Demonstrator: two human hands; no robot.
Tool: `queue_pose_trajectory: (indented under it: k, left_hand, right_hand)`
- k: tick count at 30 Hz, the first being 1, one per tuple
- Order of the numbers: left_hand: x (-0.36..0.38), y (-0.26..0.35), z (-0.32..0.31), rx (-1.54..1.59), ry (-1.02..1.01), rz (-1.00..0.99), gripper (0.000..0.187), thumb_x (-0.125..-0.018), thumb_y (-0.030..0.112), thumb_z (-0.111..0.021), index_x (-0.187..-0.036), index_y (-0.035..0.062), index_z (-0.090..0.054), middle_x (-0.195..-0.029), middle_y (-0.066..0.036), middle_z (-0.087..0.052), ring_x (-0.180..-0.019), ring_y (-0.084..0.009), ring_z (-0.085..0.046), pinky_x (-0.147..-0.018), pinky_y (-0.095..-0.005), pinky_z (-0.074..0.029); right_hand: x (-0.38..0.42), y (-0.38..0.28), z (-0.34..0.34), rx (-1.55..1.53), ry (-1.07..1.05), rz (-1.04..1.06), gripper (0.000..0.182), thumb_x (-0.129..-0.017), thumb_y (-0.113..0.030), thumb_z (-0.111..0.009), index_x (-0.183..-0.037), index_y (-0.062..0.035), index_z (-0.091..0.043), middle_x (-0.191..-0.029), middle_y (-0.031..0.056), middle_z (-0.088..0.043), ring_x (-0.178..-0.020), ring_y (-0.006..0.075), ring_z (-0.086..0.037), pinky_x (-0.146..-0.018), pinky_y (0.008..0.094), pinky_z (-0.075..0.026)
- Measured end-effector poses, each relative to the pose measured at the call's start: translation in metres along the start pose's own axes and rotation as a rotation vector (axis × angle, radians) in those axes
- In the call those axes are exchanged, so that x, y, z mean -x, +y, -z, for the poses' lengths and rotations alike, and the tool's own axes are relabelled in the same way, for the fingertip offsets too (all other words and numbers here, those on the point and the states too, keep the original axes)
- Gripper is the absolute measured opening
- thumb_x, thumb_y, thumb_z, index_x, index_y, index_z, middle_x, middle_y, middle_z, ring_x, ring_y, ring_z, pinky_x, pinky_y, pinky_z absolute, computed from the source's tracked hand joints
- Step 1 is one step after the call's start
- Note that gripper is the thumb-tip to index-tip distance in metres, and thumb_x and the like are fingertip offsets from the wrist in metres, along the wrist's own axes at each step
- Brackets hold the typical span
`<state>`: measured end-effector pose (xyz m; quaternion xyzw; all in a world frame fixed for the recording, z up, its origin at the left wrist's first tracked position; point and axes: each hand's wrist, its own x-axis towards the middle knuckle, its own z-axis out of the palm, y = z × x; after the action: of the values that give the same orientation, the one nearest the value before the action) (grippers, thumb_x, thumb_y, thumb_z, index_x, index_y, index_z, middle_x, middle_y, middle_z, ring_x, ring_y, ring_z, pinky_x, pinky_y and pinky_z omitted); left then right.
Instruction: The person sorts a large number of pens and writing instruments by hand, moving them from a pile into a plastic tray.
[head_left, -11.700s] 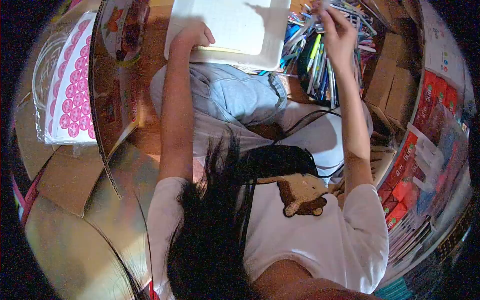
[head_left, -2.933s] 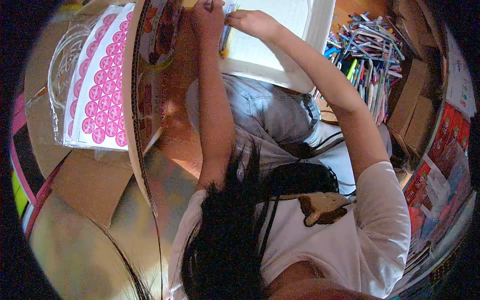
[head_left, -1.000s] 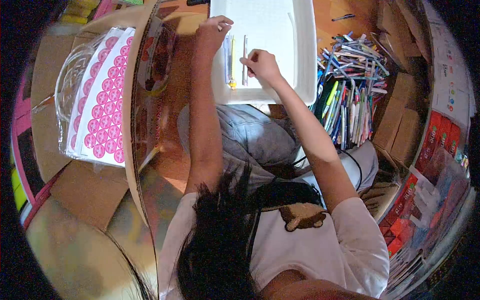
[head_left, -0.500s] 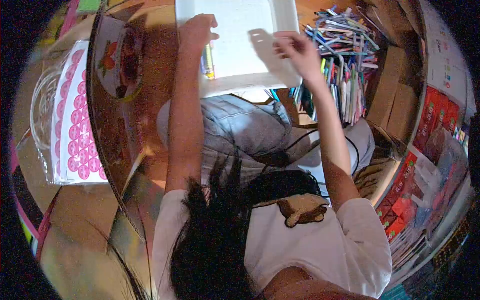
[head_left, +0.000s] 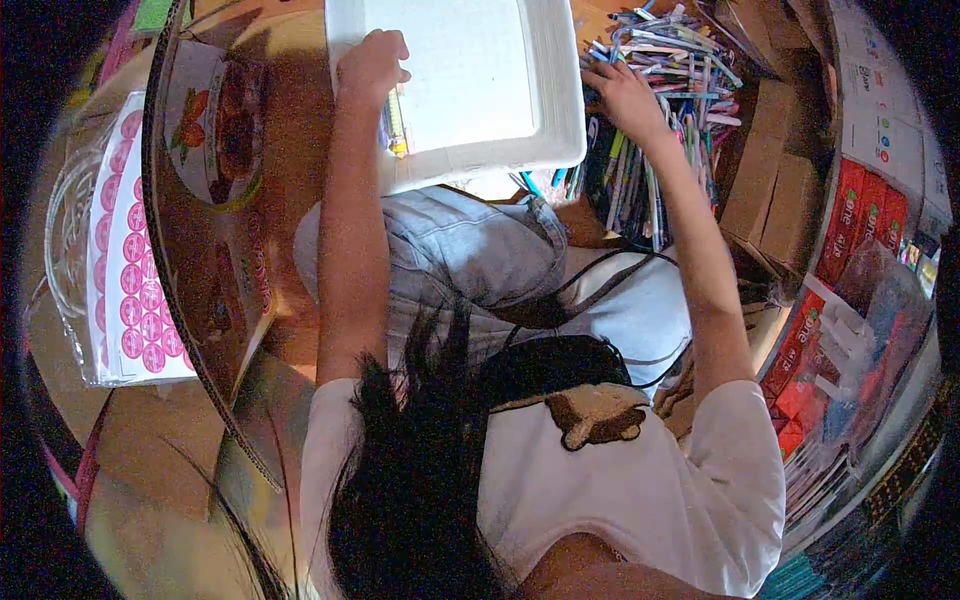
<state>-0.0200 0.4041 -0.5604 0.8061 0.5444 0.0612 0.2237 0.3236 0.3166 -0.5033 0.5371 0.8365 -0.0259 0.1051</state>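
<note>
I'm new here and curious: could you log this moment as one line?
left hand: rests on pens in white tray | right hand: reaching into pen pile | sticker sheets: left side

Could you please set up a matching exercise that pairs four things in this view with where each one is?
Things:
1. left hand
2. right hand
3. sheet of round pink stickers
4. brown cardboard boxes

Places:
a. at the far left, in a clear wrapper
b. on the heap of mixed coloured pens
c. right of the pen heap
d. at the left edge of the white foam tray, over a few pens

Pairs: 1-d, 2-b, 3-a, 4-c
</note>
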Motion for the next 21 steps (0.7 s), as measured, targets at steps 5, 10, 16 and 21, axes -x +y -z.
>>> queue_pose_trajectory:
  k: [5,10,16,21]
  left_hand:
    - [0.006,0.004,0.005,0.061,0.028,-0.013,0.032,-0.061,0.015,-0.073,-0.086,0.0074,-0.055,-0.083,-0.012,-0.054,-0.083,-0.0279,-0.055,-0.075,-0.0380,-0.044]
    - [0.005,0.006,0.002,0.045,0.057,0.019,0.028,-0.063,0.010,-0.072,-0.086,0.0059,-0.057,-0.089,-0.013,-0.058,-0.088,-0.0287,-0.057,-0.075,-0.0383,-0.045]
    - [-0.001,0.003,0.004,0.110,0.068,0.044,0.018,-0.070,0.016,-0.067,-0.083,0.0050,-0.061,-0.085,-0.014,-0.063,-0.079,-0.0276,-0.062,-0.070,-0.0378,-0.048]
    - [-0.006,0.005,0.026,0.392,0.208,-0.026,0.028,-0.081,0.033,-0.058,-0.089,0.0069,-0.064,-0.084,-0.012,-0.065,-0.070,-0.0225,-0.062,-0.065,-0.0327,-0.049]
  right_hand:
    - [0.002,0.006,0.002,0.081,0.055,0.123,0.054,-0.071,-0.014,-0.063,-0.121,-0.0089,-0.045,-0.102,0.0181,-0.058,-0.100,0.0361,-0.052,-0.087,0.0413,-0.042]
    - [0.012,0.018,0.043,-0.023,-0.030,0.097,0.029,-0.071,-0.009,-0.061,-0.099,-0.0026,-0.058,-0.098,0.0157,-0.058,-0.094,0.0340,-0.054,-0.081,0.0411,-0.044]
    - [0.064,0.006,0.153,-0.264,0.049,-0.354,0.021,-0.078,-0.012,-0.061,-0.096,-0.0024,-0.063,-0.094,0.0161,-0.061,-0.089,0.0306,-0.060,-0.078,0.0350,-0.045]
    - [0.041,-0.064,0.117,-0.694,0.044,-0.422,0.027,-0.084,-0.024,-0.056,-0.093,-0.0001,-0.063,-0.077,0.0157,-0.063,-0.067,0.0253,-0.061,-0.064,0.0340,-0.047]
